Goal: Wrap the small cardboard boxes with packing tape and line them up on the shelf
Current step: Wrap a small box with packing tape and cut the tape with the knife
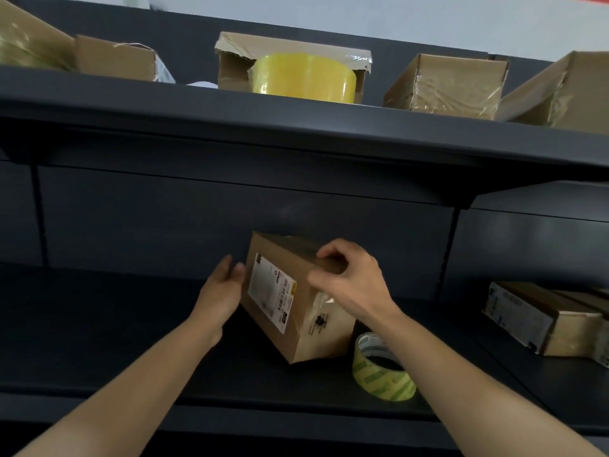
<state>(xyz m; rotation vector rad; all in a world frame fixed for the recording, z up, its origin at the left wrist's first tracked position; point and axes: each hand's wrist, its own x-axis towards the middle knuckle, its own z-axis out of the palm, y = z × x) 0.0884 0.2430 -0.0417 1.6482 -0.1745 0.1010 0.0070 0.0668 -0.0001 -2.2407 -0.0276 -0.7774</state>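
Observation:
A small cardboard box (290, 311) with a white label on its left face stands on the dark lower shelf (115, 324). My right hand (352, 278) grips its top right edge, fingers curled over the top and thumb on the near face. My left hand (224, 288) is beside the box's left face with relaxed fingers, its fingertips at or just off the label edge. A roll of clear packing tape (382, 371) with green print lies on the shelf just right of the box, under my right forearm.
On the upper shelf (296, 127) stand several taped cardboard boxes (448, 84), and an open box (290, 57) holds a big yellow tape roll (306, 79). More boxes (543, 318) lie at the lower shelf's right end.

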